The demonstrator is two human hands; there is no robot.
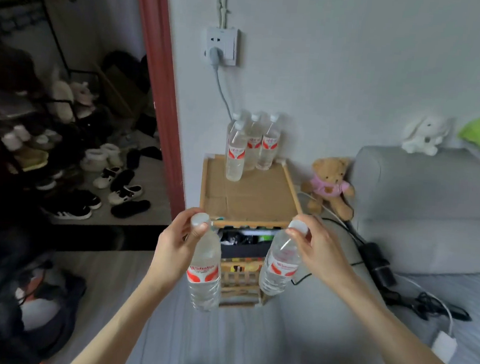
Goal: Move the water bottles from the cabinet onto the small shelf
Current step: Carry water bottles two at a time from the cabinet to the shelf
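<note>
My left hand [176, 246] grips a clear water bottle [204, 274] with a red label by its white cap, and the bottle hangs upright. My right hand [318, 249] holds a second such bottle [279, 268] by the cap, tilted slightly. Both hang in front of the small wooden shelf [248, 200], just below its top edge. Several more water bottles [250, 148] stand at the back left of the shelf's cardboard-covered top, against the wall.
A teddy bear [331, 187] sits between the shelf and a grey sofa [433, 210]. Black and white cables and a charger [385, 270] lie on the floor at right. A wall socket [220, 46] is above the shelf. Shoes [116, 188] fill the doorway at left.
</note>
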